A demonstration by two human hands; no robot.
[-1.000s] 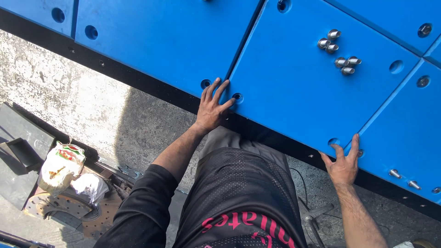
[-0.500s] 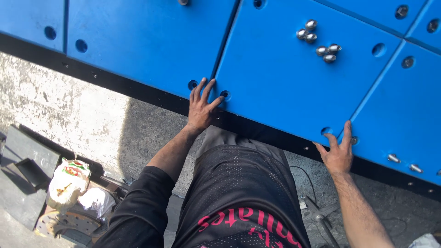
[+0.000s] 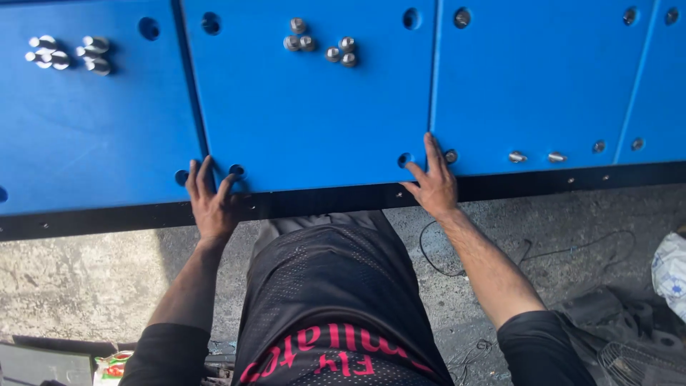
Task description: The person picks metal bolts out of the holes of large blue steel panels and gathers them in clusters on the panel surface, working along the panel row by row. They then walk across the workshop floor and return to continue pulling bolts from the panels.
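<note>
Head view: the person is standing at the near edge of a row of blue panels lying flat on a black frame (image 3: 343,201), with both hands resting on the middle panel (image 3: 307,107). This panel is lying straight ahead of the body, just beyond the hands, its near edge running left to right and its two side seams running away to the far side.

The left hand (image 3: 212,204) is lying open, fingers spread, over the panel's near left corner, straddling the seam with the left panel (image 3: 86,129); its fingertips are touching the surface beside two corner holes (image 3: 236,170). The right hand (image 3: 432,182) is also lying open and flat on the near right corner, fingers pointing to the far side along the seam with the right panel (image 3: 529,86), a hole just left of the fingers and a bolt (image 3: 451,155) just right of them. Neither hand is gripping anything.

Both hands are sitting about equally near the panel, one at each near corner, so the panel is spanning the gap between them. Loose bolts (image 3: 321,44) are lying in a cluster on its far part, well apart from both hands; another cluster (image 3: 68,53) is sitting on the left panel. More bolts (image 3: 532,156) are standing in holes along the right panel's near edge. Below, concrete floor (image 3: 78,286) and a thin cable (image 3: 514,261) are showing
</note>
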